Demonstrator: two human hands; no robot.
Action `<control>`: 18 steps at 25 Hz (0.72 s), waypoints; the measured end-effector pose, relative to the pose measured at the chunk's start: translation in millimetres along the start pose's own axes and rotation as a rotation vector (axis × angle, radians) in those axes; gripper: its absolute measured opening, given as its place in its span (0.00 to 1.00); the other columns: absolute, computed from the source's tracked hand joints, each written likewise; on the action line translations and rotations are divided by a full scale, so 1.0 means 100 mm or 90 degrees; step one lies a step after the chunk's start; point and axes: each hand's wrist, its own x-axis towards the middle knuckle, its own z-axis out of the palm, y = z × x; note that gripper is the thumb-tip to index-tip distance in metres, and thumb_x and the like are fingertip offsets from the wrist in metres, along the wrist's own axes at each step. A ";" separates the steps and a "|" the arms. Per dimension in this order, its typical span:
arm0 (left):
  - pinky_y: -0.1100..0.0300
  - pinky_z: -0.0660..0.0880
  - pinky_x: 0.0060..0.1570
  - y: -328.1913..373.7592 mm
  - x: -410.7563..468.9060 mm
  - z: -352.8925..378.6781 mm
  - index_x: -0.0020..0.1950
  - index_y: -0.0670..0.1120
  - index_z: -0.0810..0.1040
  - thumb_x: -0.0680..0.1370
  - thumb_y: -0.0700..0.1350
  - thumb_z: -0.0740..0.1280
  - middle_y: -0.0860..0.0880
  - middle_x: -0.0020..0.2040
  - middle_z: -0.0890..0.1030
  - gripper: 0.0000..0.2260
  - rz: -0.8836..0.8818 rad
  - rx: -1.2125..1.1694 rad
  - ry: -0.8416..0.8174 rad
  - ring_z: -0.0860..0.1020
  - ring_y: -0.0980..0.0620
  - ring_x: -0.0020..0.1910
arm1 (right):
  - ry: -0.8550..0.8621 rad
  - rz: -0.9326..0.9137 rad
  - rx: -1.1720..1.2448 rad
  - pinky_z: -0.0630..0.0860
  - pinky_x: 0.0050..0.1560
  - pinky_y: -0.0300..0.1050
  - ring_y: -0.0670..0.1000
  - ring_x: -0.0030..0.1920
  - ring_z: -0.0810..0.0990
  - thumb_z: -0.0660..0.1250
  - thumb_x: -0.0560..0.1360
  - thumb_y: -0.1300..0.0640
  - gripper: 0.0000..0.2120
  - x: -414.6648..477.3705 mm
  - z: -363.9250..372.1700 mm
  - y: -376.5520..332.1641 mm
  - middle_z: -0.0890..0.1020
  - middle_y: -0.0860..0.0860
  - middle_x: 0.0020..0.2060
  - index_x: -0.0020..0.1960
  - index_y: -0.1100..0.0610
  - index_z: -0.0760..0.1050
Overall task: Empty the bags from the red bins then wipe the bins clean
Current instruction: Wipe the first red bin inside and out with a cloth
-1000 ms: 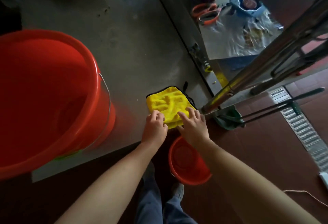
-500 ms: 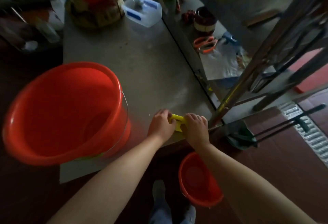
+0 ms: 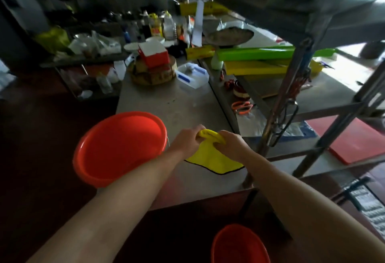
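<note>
A large red bin (image 3: 118,148) stands on the steel table (image 3: 183,108) at the left, with no bag visible inside it. Just right of it, my left hand (image 3: 186,140) and my right hand (image 3: 230,143) both grip the top edge of a yellow cloth (image 3: 212,158) with a black hem, holding it up above the table so it hangs down. A smaller red bin (image 3: 239,244) sits on the dark floor below the table's near edge.
A metal shelf frame (image 3: 291,79) stands close on the right, with orange scissors (image 3: 241,106) and green and yellow rolls (image 3: 256,54) beyond it. A white tub (image 3: 191,76), a red-and-white box (image 3: 153,54) and bottles crowd the table's far end.
The cloth lay flat on the table under my fingertips; both hands have bunched its edge and lifted it. The view has tilted up and now takes in the table's far end.
</note>
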 end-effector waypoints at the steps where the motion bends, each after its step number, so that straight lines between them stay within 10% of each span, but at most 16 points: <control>1: 0.57 0.69 0.46 0.05 0.03 -0.14 0.59 0.45 0.80 0.77 0.42 0.71 0.41 0.51 0.83 0.10 0.002 -0.008 0.027 0.80 0.41 0.52 | 0.002 -0.005 -0.020 0.73 0.41 0.46 0.53 0.45 0.79 0.69 0.76 0.49 0.10 0.00 -0.06 -0.08 0.79 0.49 0.45 0.55 0.49 0.74; 6: 0.56 0.72 0.49 -0.08 0.00 -0.80 0.59 0.46 0.78 0.78 0.44 0.70 0.42 0.53 0.83 0.10 0.014 0.001 0.053 0.80 0.41 0.54 | 0.024 -0.004 -0.048 0.74 0.54 0.49 0.59 0.58 0.79 0.69 0.79 0.50 0.15 0.03 -0.21 -0.52 0.83 0.57 0.56 0.62 0.56 0.79; 13: 0.50 0.72 0.46 -1.00 -0.45 -1.84 0.58 0.48 0.75 0.79 0.47 0.67 0.41 0.54 0.82 0.08 -0.049 0.077 0.035 0.80 0.39 0.54 | 0.077 -0.031 0.052 0.75 0.47 0.48 0.55 0.49 0.81 0.75 0.75 0.52 0.10 0.28 -0.12 -1.77 0.83 0.55 0.45 0.50 0.57 0.83; 18: 0.55 0.68 0.62 -1.62 -0.82 -2.27 0.71 0.47 0.71 0.80 0.49 0.67 0.43 0.68 0.77 0.21 -0.019 0.136 -0.042 0.73 0.42 0.68 | 0.096 -0.060 -0.013 0.68 0.41 0.44 0.52 0.44 0.77 0.73 0.74 0.54 0.05 0.35 0.20 -2.48 0.77 0.46 0.34 0.41 0.52 0.78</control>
